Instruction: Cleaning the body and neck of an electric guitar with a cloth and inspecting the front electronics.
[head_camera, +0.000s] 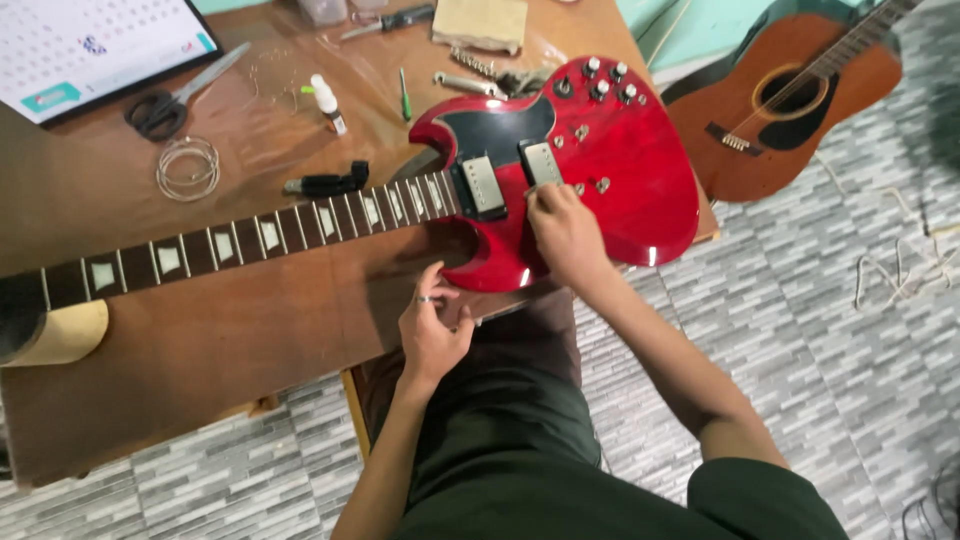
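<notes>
Two guitars are in view: one glossy red solid-body electric guitar (600, 160) on the brown wooden table (200, 340) and one orange-brown acoustic guitar (790, 95) on the grey tiled floor. The red body carries two chrome pickups and four silver-topped knobs. The table also bears one pair of black-handled scissors (165, 105), one coil of thin wire strings (187, 167) and one small white bottle (327, 103).

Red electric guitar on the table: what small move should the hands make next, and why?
Probably keep the left hand steadying the lower horn while the right hand works at the bridge pickup. The red guitar has no strings and its body overhangs the wooden table edge.
</notes>
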